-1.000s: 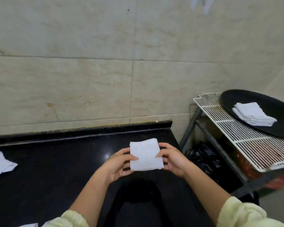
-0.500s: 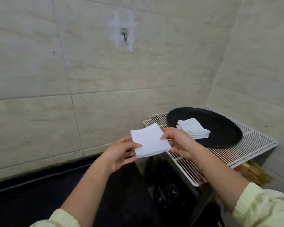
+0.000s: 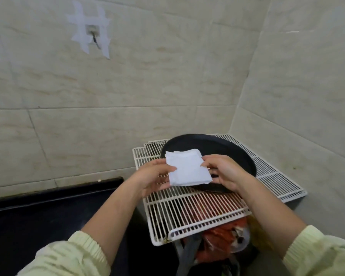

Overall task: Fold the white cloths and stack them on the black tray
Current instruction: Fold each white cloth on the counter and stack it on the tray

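Cloth (image 3: 187,170), white, soft, folded square, is pinched at its side edges by left hand (image 3: 150,176) and right hand (image 3: 225,172) over round black tray (image 3: 227,148).

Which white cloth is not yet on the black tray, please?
The front folded cloth, pinched between left hand and right hand; the stack behind it lies on the black tray.

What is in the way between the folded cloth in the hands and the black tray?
Nothing visible. The left hand and right hand pinch the folded cloth over the near side of the black tray; the cloth hides the tray surface directly beneath it.
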`<state>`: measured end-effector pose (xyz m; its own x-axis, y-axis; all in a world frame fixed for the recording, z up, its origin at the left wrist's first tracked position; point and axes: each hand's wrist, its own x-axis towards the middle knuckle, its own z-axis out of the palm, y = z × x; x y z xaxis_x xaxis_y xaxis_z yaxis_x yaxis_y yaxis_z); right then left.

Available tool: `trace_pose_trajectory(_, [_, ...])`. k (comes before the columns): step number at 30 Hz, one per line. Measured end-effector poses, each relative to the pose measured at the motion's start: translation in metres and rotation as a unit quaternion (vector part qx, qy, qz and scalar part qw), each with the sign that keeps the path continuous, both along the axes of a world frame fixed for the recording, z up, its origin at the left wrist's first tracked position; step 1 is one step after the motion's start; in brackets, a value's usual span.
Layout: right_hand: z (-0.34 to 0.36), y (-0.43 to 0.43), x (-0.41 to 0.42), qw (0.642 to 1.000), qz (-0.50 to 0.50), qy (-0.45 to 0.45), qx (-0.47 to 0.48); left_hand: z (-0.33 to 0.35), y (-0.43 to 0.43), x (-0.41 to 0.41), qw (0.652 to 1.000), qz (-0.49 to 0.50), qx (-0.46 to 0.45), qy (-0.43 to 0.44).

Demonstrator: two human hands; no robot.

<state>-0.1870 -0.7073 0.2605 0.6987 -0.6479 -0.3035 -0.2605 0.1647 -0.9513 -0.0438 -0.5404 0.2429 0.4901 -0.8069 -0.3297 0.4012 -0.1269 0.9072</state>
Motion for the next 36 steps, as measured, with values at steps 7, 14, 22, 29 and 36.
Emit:
trace_pose_trajectory(7, [0.003,-0.042,0.004,0.999,-0.025,0.010,-0.026,0.010,-0.045,-0.007,0.999,0.030,0.024,-0.032])
trace_pose_trajectory(14, [0.006,-0.068,0.021,0.998,-0.051,0.008,-0.026,0.011,-0.079,0.004,0.993,0.062,0.048,-0.087])
trace_pose_trajectory(22, [-0.011,-0.081,0.040,0.999,-0.031,0.033,-0.029,-0.003,-0.097,0.022,0.987,0.091,0.075,-0.111])
trace_pose_trajectory(29, [-0.017,-0.084,0.042,0.997,-0.032,0.064,-0.033,-0.014,-0.101,0.028,0.988,0.080,0.092,-0.096])
trace_pose_trajectory(36, [-0.021,-0.084,0.042,0.996,-0.029,0.080,-0.039,-0.017,-0.101,0.029,0.987,0.076,0.096,-0.101])
